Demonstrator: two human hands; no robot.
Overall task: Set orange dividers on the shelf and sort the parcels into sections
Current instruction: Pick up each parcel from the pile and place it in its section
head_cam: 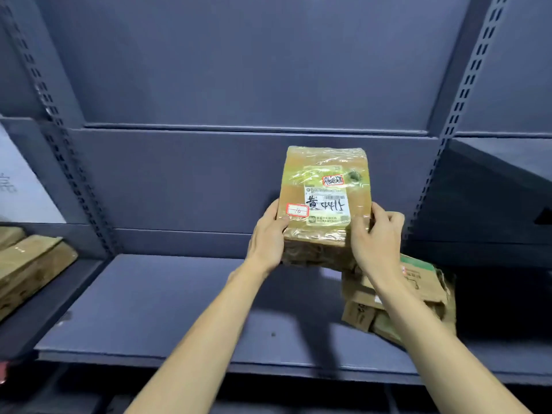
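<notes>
Dark blue steel shelving fills the view, with slotted uprights on both sides and a bare shelf (167,309) board at mid height. No orange dividers are in sight.

We note one parcel (324,201) held up in the air above the shelf, toward its right half, and touching nothing but the hands. It is a brown carton wrapped all over in clear tape, with a white shipping label and two red-bordered stickers on the face turned toward us.

The left hand (268,237) grips the parcel's lower left edge, thumb on the front face and fingers curled behind. The right hand (378,237) grips the lower right edge in the same manner.

Below the right forearm, other parcels (418,297) lie stacked and tilted on the shelf's right end. More cartons (33,264) rest on the neighbouring shelf to the left.

We judge the held parcel stiff and box-like, and of modest weight, since it is carried by its lower edges alone. The glossy tape looks slippery, so a hold on opposite side edges with fingers behind seems sound. A dented spot near the upper right suggests the card crushes under pressure; we advise a moderate squeeze.
</notes>
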